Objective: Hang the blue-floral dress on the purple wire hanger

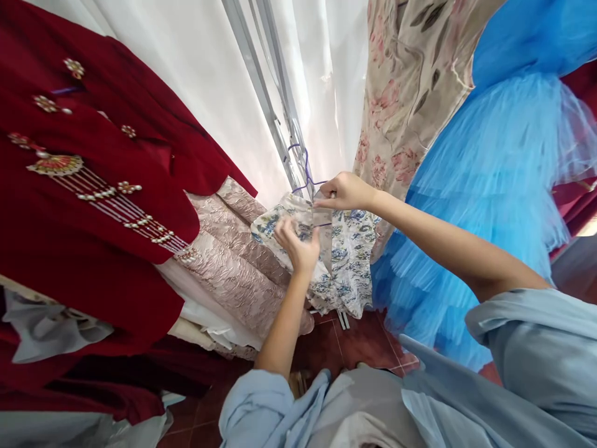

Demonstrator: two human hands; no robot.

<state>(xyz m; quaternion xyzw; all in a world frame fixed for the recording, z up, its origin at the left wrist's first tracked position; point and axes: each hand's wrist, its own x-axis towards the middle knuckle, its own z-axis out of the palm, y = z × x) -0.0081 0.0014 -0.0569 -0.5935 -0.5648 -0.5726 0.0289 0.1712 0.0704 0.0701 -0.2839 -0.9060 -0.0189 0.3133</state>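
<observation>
A white dress point(353, 255) with a blue floral print hangs in front of me, its neckline open at the middle. It is on a thin purple hanger point(308, 177). My right hand point(346, 191) is closed in a pinch at the dress's upper edge, just beside the hanger. Lower and to the left, my left hand point(298, 246) lies against the dress front. Its fingers are slightly blurred, with the thumb held apart from them.
Metal poles point(268, 74) stand before a white curtain point(177, 68). Left hang a dark red velvet garment point(140, 137) with beaded trim and a pink brocade one point(242, 255). Right are a beige floral garment point(396, 106) and a blue tulle dress point(494, 168). Red tiles point(364, 342) cover the floor.
</observation>
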